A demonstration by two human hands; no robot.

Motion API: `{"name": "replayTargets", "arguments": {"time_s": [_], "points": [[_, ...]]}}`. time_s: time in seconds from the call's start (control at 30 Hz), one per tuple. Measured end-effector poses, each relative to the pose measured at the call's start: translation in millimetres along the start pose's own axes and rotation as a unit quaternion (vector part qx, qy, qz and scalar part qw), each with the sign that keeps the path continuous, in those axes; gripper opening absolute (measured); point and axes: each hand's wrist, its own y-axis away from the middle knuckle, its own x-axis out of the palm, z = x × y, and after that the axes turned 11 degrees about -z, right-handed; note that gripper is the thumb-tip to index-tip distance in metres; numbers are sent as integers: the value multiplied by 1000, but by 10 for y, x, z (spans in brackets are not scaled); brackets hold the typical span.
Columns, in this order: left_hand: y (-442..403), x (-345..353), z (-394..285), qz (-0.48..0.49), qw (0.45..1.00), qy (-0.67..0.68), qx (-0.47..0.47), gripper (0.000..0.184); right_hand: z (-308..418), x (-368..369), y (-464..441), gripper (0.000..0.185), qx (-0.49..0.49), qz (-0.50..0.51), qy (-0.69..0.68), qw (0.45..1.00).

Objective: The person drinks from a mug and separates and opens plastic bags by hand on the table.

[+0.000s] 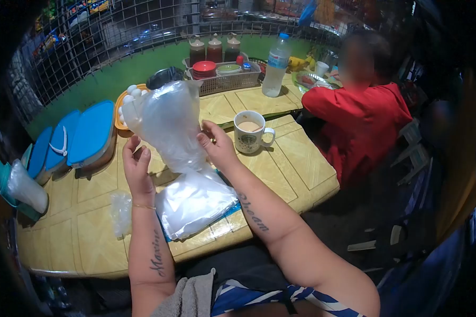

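Note:
A clear plastic bag, puffed out and wrinkled, stands up between my two hands. My right hand is at its right side, thumb and fingers closed on the edge of the film. On the other side is my left hand, its fingers loosely bent and apart, close to the bag without a visible grip. Below lies a stack of clear plastic bags on a blue sheet. A mug of milky drink stands to the right of my right hand.
Blue-lidded containers and an orange bowl of eggs stand at left. A basket with sauce bottles and a water bottle are behind. A person in red sits at right. A small clear bag lies near my left wrist.

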Motion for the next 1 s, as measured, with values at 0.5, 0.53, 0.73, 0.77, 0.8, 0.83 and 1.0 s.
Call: {"name": "replayTargets", "arguments": {"time_s": [0.5,0.53,0.73,0.77,0.8,0.83,1.0], "points": [[-12,-5,-75,-104,993,2,-51,20,298,-1022,-54,19,-233,-271,364,860],[3,7,-96,-107,993,5,-56,19,120,-1121,-101,21,-213,-292,388,848],[23,36,-65,-115,991,-20,-67,13,-376,-1478,-196,42,82,-172,159,969],[13,31,-45,-116,991,-26,-68,13,-473,-1505,-216,46,81,-163,133,974],[2,18,-8,-116,990,-30,-72,12,-463,-1502,-231,48,101,-165,144,971],[-10,-4,37,-117,990,-34,-76,12,-456,-1492,-243,51,121,-167,155,966],[-43,-46,78,-131,985,-28,-105,12,-306,-1303,-213,59,167,-165,62,970]]}}
